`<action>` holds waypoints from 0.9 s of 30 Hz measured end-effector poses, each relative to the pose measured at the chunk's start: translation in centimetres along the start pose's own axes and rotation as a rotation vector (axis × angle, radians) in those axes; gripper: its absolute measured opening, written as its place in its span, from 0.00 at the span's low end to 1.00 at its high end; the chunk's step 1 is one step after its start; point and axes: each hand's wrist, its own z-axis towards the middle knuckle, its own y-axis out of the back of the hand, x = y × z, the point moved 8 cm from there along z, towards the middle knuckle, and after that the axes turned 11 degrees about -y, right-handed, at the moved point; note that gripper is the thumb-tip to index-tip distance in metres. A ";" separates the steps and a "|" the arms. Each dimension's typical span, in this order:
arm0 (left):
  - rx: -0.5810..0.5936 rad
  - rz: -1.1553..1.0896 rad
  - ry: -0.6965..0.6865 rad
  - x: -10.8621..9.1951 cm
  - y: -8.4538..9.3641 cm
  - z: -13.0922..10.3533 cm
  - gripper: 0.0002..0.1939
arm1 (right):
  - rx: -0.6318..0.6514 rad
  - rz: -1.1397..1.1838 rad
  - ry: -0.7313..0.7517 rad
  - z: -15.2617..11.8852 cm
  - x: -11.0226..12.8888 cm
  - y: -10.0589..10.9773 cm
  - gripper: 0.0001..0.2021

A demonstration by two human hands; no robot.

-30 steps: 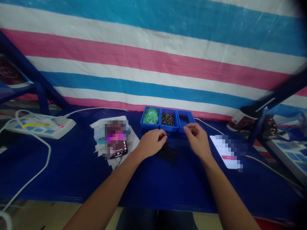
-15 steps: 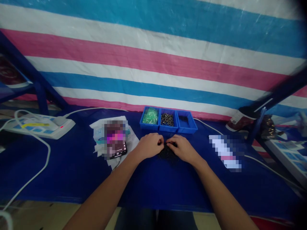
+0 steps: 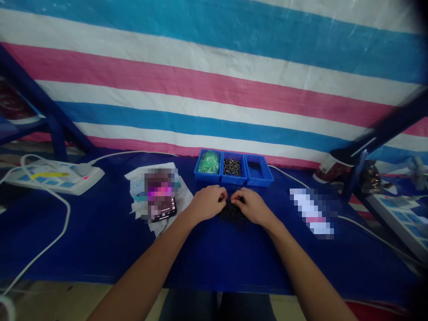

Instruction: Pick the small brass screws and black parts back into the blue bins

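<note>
A loose pile of small, thin black pieces (image 3: pixel 232 215) lies on the blue table, too small for me to name their kind. Over its left side is my left hand (image 3: pixel 209 203), fingers bent and pinched together. My right hand (image 3: pixel 251 206) mirrors it on the right, thumb and fingertips closed over the pile. The fingertips of both hands almost meet. Whatever they pinch is too small to make out. Just beyond them stand three joined blue bins: one with green pieces (image 3: pixel 209 162), one with metallic pieces (image 3: pixel 232 167), and one with a few dark pieces (image 3: pixel 255 166).
A lit phone (image 3: pixel 162 209) rests on white papers (image 3: pixel 182 196) at left. Another bright, blurred-out device (image 3: pixel 312 214) lies right, with a white cable. Power strips (image 3: pixel 80 180) sit at both sides. A dark cup (image 3: pixel 326 168) stands back right, before a striped sheet (image 3: pixel 214 80).
Both hands stay over the black pile with only slight finger movement. The view has shifted very slightly.
</note>
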 end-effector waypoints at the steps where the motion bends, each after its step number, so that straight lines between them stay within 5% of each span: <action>1: -0.003 -0.003 0.000 0.0 0.0 0.0 0.07 | -0.003 -0.003 -0.001 0.0 0.0 0.0 0.06; 27: -0.002 0.076 -0.051 -0.6 0.1 0.3 0.08 | -0.023 0.029 -0.018 -0.4 0.4 0.4 0.07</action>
